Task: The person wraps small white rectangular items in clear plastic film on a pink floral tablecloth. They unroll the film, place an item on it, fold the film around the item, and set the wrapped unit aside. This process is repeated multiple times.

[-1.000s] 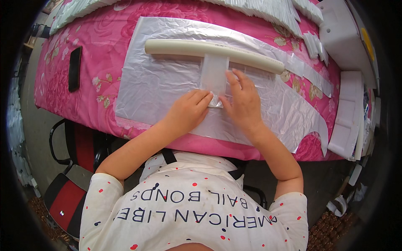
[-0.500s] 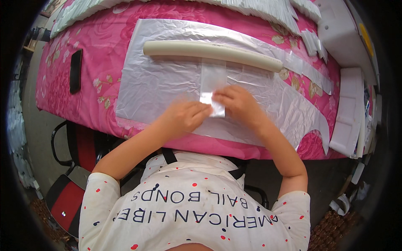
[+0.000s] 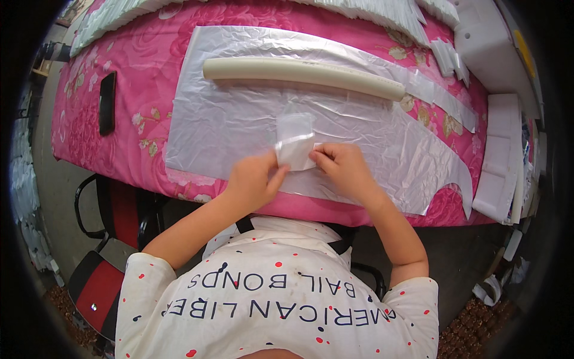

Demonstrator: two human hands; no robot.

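1. Tablecloth (image 3: pixel 149 66), pink and floral, lay under everything at the middle.
2. Silvery plastic sheet (image 3: pixel 359 128) was spread over it, wrinkled.
3. Cream plastic pipe (image 3: pixel 302 72) rested on that, at twelve o'clock from the hands.
4. Left hand (image 3: pixel 254 178) grasped the translucent film piece (image 3: pixel 295 140) from eight o'clock, at its lower left.
5. Right hand (image 3: pixel 345 169) pinched its right edge from four o'clock.
6. Film piece was between both hands, over the sheet.
7. Black phone (image 3: pixel 107 103) lay just past nine o'clock.

The translucent plastic piece (image 3: pixel 295 128) has come away from the pale tube (image 3: pixel 299 72) — drawn toward the person (image 3: pixel 275 287), and looking shorter.
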